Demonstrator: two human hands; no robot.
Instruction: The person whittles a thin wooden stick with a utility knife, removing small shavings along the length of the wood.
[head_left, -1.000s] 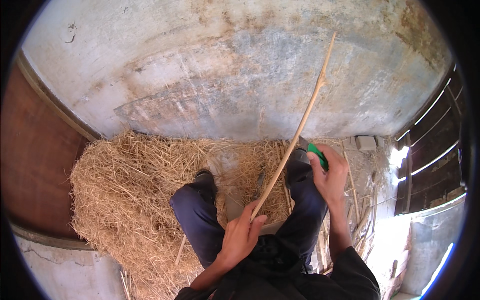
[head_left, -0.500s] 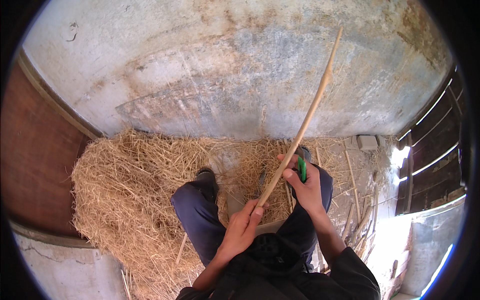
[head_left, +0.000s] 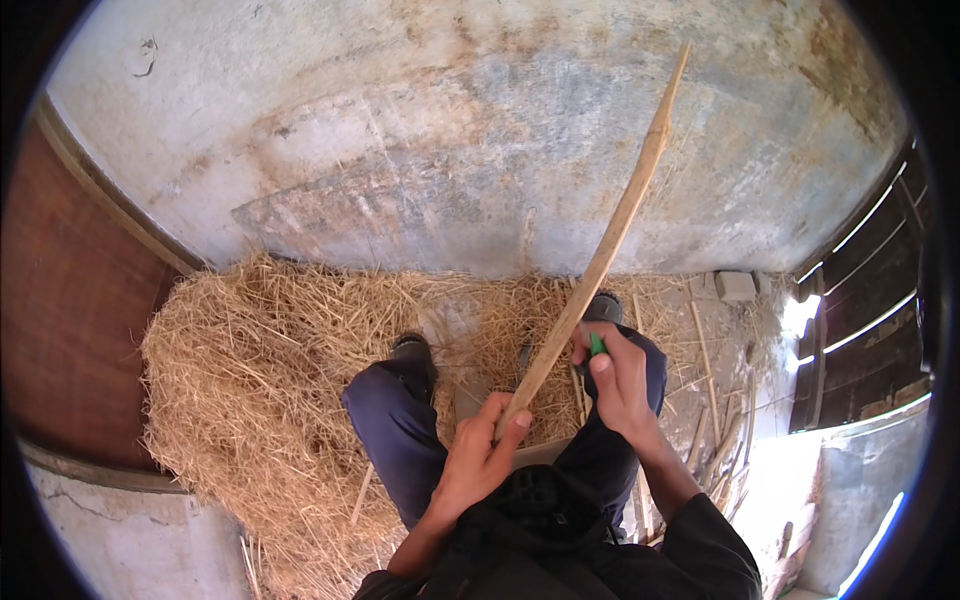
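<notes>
A long, slightly bent wooden stick (head_left: 608, 250) slants up and away from me, tapering to a narrow tip at its far end. Its near end sits in my left hand (head_left: 478, 458), the thumb along one side and the fingers around the other. My right hand (head_left: 624, 388) is closed around a small green-handled tool (head_left: 597, 344) that looks like a utility knife. Fingers hide most of this tool, and its blade is not clearly visible. That hand is right beside the stick's lower half; whether the tool touches the wood, I cannot tell.
A big heap of straw (head_left: 260, 390) covers the floor at left. My knees and dark shoes (head_left: 603, 308) flank the stick. A stained wall (head_left: 450, 150) stands ahead, a brown panel (head_left: 80, 320) at left. Loose sticks (head_left: 705, 370) and a grey block (head_left: 735, 287) lie at right.
The stick has turned about its length, showing a flatter face, and its far tip is slightly higher. My right hand has rotated and moved slightly down, covering more of the green tool.
</notes>
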